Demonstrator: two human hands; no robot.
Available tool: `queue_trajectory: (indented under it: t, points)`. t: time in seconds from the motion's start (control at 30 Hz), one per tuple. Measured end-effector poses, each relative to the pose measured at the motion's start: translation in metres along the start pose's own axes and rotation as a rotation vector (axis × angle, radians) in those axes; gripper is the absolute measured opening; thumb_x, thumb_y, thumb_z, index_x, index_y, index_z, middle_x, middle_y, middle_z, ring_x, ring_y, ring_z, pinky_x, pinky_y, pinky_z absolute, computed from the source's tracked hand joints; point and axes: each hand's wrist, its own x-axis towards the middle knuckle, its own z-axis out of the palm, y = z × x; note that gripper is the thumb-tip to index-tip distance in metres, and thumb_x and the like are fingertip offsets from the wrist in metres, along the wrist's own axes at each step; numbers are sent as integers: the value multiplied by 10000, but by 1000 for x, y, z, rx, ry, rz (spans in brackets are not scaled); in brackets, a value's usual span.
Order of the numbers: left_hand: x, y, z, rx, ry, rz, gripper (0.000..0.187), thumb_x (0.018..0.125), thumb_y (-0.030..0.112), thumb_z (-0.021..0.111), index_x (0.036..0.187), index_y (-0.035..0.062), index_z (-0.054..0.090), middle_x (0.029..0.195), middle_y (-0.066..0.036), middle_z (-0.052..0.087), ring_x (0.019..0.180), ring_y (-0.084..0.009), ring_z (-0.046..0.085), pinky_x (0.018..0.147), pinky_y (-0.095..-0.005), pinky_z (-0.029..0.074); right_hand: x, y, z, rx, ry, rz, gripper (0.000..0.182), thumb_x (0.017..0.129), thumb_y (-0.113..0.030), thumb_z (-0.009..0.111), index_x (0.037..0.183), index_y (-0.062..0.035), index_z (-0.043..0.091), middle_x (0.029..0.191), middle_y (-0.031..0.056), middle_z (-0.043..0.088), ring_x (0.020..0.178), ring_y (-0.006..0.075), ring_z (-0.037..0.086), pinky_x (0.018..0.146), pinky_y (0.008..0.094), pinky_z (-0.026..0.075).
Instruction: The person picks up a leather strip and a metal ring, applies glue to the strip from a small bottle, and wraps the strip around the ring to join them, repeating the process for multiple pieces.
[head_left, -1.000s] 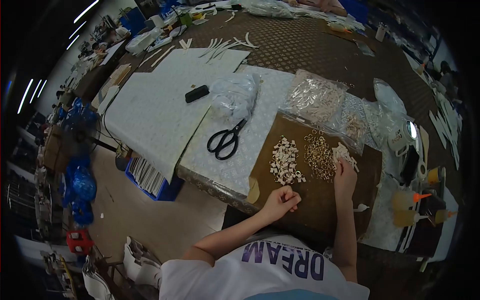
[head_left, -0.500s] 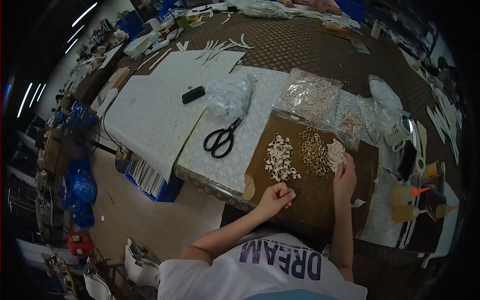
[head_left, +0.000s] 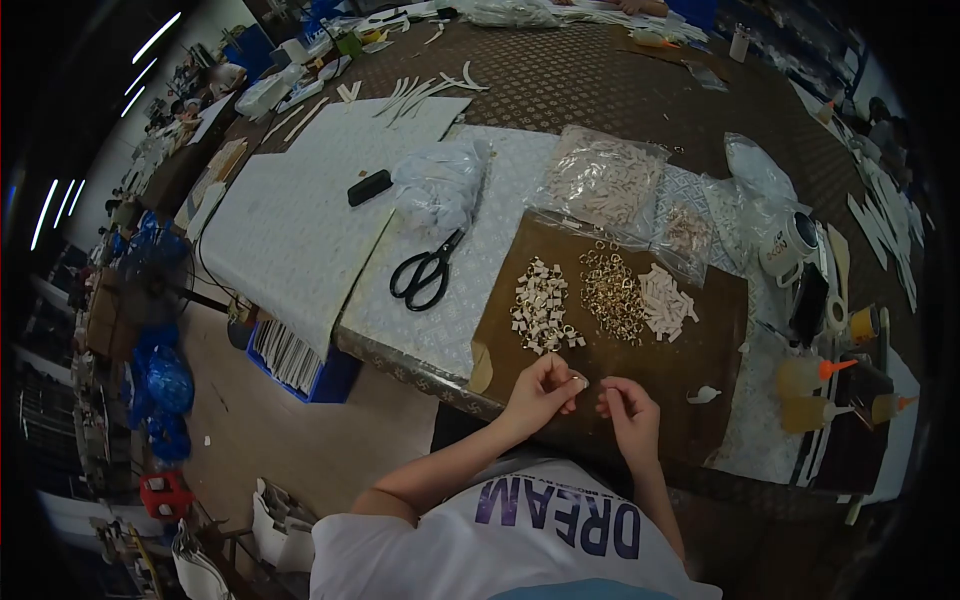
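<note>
My left hand (head_left: 545, 395) is closed in a pinch near the front edge of a brown work sheet (head_left: 690, 390); a small pale, shiny bit shows at its fingertips, too small to name. Close beside it, my right hand (head_left: 630, 408) is also pinched, and what it grips is hidden. The hands are slightly apart. Beyond them lie three piles: white pieces with metal rings (head_left: 541, 305), loose gold-coloured rings (head_left: 612, 295), and short white strips (head_left: 664, 302).
Black-handled scissors (head_left: 425, 272) and a white plastic bag (head_left: 438, 185) lie left of the sheet. Behind it is a clear bag of pale pieces (head_left: 605, 180). At right stand a mug (head_left: 788, 245) and glue bottles (head_left: 805, 412). A small white nozzle-like item (head_left: 704, 395) lies nearby.
My right hand has left the white strips and come down and left, beside my left hand. My left hand has turned, its fingertips now pinched toward the right. The view has shifted slightly.
</note>
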Motion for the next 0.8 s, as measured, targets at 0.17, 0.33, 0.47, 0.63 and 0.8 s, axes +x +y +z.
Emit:
queue_trajectory:
  t: [0.17,0.33,0.47,0.63,0.8]
  points:
    - [6,-11,8,317,-35,213,59,819,45,656,860,12,630,834,-28,640,702,-66,577,637,-204,474,-11,-1,-4,-54,-93,6,157,873,-64,594,989,40,612,822,69,644,680,106,622,636,226,508]
    - [4,0,10,471,-112,91,116,821,36,656,932,10,673,832,-26,651,766,-78,601,692,-213,486,-10,-11,-10,-145,-133,-35,92,868,-42,584,916,35,594,775,40,623,676,86,595,621,215,480]
    - [7,0,7,393,-203,31,146,841,46,639,977,-1,663,837,-31,651,769,-78,599,695,-216,488,-8,-8,-12,-177,-159,-120,56,859,-31,585,857,23,572,737,12,577,654,60,543,594,196,432]
    - [10,-3,7,89,-242,-192,170,857,68,625,1005,-13,648,841,-39,649,746,-71,588,684,-211,485,-5,9,-11,-111,-109,-154,53,850,-32,587,813,0,569,700,-7,537,641,42,477,572,189,383]
    - [5,-8,15,306,-132,36,141,851,47,619,977,-10,651,834,-39,655,740,-75,591,673,-213,479,-2,19,-6,-48,-83,-122,42,863,-45,580,849,-5,587,755,-4,564,660,38,483,588,184,388]
